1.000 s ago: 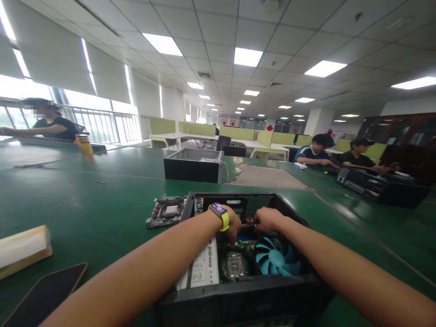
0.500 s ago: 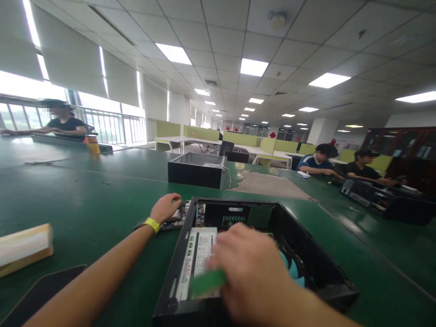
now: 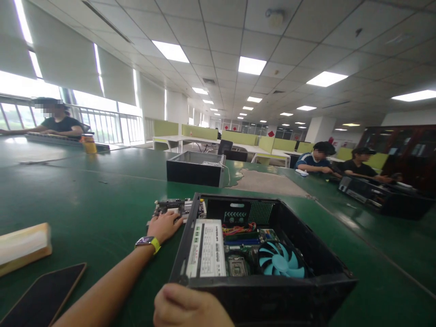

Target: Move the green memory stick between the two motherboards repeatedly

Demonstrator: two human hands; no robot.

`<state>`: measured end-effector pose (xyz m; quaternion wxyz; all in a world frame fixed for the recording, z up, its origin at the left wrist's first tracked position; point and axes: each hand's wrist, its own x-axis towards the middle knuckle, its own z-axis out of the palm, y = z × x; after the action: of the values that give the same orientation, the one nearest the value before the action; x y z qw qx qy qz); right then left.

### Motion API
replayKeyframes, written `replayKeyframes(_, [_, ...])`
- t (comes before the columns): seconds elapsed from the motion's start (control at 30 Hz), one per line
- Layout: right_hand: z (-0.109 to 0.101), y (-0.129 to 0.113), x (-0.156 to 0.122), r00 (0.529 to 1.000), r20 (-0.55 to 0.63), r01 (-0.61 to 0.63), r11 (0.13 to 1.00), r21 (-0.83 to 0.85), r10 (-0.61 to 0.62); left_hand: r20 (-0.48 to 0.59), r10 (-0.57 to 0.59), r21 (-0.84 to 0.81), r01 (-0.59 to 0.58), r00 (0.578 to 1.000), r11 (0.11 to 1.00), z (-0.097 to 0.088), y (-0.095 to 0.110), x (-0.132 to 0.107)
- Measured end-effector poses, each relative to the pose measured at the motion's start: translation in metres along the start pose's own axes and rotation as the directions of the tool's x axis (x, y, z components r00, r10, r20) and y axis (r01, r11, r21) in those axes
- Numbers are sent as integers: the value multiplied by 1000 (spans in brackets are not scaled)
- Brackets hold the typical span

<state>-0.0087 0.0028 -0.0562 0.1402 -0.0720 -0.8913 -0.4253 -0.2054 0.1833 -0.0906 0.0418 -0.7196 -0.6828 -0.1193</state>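
Note:
My left hand point(image 3: 166, 225), wearing a watch with a yellow-green strap, lies palm down with its fingers stretched over a loose motherboard point(image 3: 175, 206) left of the computer case. My right hand point(image 3: 192, 306) is closed at the near left corner of the open black computer case point(image 3: 272, 295). What its fingers hold, if anything, is hidden. Inside the case sit a power supply point(image 3: 210, 247) with a white label, a light-blue fan point(image 3: 279, 262), a CPU socket point(image 3: 237, 265) and red and yellow wires point(image 3: 240, 229).
Behind stands another open case point(image 3: 194, 171). A dark flat panel point(image 3: 44, 295) and a pale block point(image 3: 23, 245) lie at the left, with an orange jar point(image 3: 89, 144) farther off. Co-workers sit at both sides; a black case point(image 3: 384, 197) lies at the right.
My right hand has moved from above the case's inside down to its near left corner; the green strip it held is out of sight. My left hand has come closer and lies flatter.

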Motion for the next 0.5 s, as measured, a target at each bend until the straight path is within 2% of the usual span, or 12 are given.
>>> replayKeyframes(0.1, [6, 17, -21, 987, 41, -158, 971, 180, 153, -3, 17, 7, -17, 1000, 1000, 3, -3, 2])
replayKeyframes(0.2, [5, 38, -58, 941, 179, -327, 911, 253, 288, -17, 36, 31, -35, 999, 999, 5, -5, 4])
replayKeyframes(0.27, [6, 50, -89, 894, 260, -423, 879, 220, 365, -31, 48, 35, -47, 998, 998, 6, -10, 5])
replayKeyframes(0.4, [15, 72, -147, 807, 343, -537, 839, 90, 480, -23, 103, 6, -103, 994, 995, 9, -22, 7])
replayKeyframes(0.5, [21, 88, -178, 726, 402, -605, 796, -12, 558, -15, 133, -31, -133, 991, 991, 8, -27, 7])
